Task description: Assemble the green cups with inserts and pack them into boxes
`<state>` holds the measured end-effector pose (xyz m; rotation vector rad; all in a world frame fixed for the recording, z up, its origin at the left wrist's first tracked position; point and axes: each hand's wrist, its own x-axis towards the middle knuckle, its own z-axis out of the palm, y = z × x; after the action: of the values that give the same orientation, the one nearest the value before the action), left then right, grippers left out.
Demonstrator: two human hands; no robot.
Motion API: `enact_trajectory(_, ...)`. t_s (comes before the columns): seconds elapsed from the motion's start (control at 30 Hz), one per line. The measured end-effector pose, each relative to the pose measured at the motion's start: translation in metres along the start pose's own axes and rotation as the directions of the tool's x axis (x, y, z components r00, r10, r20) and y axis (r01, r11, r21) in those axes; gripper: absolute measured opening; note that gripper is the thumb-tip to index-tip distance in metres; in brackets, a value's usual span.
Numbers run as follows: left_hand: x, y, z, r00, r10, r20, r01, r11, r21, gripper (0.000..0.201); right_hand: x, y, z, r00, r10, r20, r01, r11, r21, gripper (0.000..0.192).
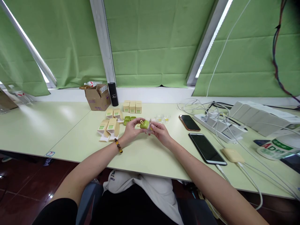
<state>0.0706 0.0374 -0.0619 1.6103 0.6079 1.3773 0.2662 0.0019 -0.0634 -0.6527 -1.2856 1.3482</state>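
Observation:
My left hand, with a beaded bracelet at its wrist, grips a small rounded green case with a cream loop. My right hand is closed at the case's right end, on a small clear plastic piece with a touch of yellow; its exact shape is hidden by the fingers. Several green cases sit just behind my left hand. Beyond my right hand lie small clear plastic pieces with yellow centres. Opened cream boxes with white flaps lie left of my hands.
Closed cream boxes stand at the back, near a black cylinder and a cardboard box. To the right are two phones, a power strip with tangled white cables, a cream power adapter and a white tub.

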Motion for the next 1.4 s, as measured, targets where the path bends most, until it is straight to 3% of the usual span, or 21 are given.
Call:
enact_trajectory(0.4, 0.0006, -0.0003, 0.0024, 1.0, -0.017, 0.006, 0.017, 0.999, -0.048, 0.06, 0.0001, 0.0018, 0.0, 0.997, 0.005, 0.081, -0.01, 0.998, 0.068, 0.04)
enact_trajectory(1.0, 0.0002, 0.0033, 0.0054, 0.987, -0.137, -0.08, 0.117, 0.97, -0.213, 0.058, -0.0017, 0.0025, 0.0041, 0.992, 0.004, 0.124, -0.018, 0.994, 0.108, 0.041)
enact_trajectory(1.27, -0.0012, 0.0021, 0.0058, 0.994, -0.1, -0.038, 0.091, 0.978, -0.189, 0.058, -0.003, 0.0003, 0.0057, 0.995, 0.011, 0.1, -0.024, 0.991, 0.134, 0.039)
enact_trajectory(1.4, -0.0032, 0.0076, 0.0061, 1.0, -0.009, 0.0, 0.009, 0.993, -0.119, 0.053, -0.0013, 0.0023, 0.0025, 1.0, 0.005, 0.026, -0.009, 0.988, 0.156, 0.041)
